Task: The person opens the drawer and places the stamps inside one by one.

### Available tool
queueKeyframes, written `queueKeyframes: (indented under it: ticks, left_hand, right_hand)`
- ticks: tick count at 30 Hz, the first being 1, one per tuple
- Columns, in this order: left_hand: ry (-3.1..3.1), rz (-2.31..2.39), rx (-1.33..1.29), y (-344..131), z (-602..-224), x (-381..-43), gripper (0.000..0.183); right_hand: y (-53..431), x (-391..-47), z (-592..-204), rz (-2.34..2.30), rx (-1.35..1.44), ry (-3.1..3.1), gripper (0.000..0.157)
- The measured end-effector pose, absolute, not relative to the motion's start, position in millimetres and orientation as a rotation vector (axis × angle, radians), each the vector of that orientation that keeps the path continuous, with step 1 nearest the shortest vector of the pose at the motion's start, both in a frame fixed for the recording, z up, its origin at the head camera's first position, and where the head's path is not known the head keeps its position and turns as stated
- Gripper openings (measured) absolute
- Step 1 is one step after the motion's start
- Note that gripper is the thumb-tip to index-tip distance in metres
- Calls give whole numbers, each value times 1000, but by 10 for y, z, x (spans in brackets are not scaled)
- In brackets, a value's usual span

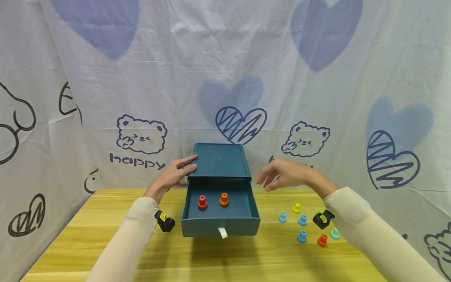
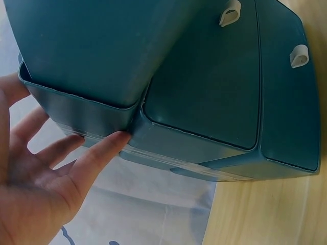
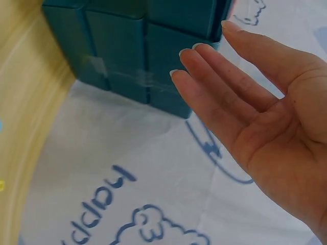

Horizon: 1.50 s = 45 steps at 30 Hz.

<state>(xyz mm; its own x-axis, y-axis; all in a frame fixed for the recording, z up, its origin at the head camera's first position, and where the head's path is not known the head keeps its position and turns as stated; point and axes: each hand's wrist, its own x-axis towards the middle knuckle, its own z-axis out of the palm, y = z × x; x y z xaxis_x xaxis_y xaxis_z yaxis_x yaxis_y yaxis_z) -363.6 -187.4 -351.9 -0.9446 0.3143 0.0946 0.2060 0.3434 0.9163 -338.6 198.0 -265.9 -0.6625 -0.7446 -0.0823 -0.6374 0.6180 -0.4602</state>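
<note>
A dark teal drawer unit (image 1: pixel 220 158) stands on the table, its top drawer (image 1: pixel 220 227) pulled out by a white tab (image 1: pixel 222 233). Inside that drawer sit a red cone-shaped piece (image 1: pixel 202 203) and an orange cone-shaped piece (image 1: pixel 224 199). My left hand (image 1: pixel 172 175) rests against the unit's left side and top edge, fingers spread; in the left wrist view its fingertips (image 2: pixel 120 138) touch the casing. To the right of the unit my right hand (image 1: pixel 282 174) hovers with nothing in it, fingers loosely bent, their tips near the casing in the right wrist view.
On the table (image 1: pixel 158 250) at the right lie several cone-shaped pieces, among them a yellow one (image 1: pixel 296 208), a blue one (image 1: pixel 302 236), a red one (image 1: pixel 322 240) and a mint one (image 1: pixel 334 234). A printed white cloth (image 1: pixel 183 78) hangs behind the unit.
</note>
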Motion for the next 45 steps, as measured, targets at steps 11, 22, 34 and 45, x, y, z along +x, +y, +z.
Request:
queueKeyframes:
  ticks: [11, 22, 34, 45]
  left_hand:
    - [2482, 1689, 475, -1870, -3521, -3639, 62]
    - [2489, 1680, 468, -1869, -3511, -3622, 63]
    - [2479, 1683, 454, -1868, -3520, -3627, 63]
    - [2472, 1688, 450, -1872, -3525, -3647, 63]
  right_hand:
    - [2330, -3501, -3040, -678, -1007, 2578, 21]
    - [2616, -3621, -3430, -745, -950, 2564, 20]
    - [2787, -3714, -3767, -805, -902, 2546, 18]
    - [2854, -3765, -4034, -835, -839, 2552, 18]
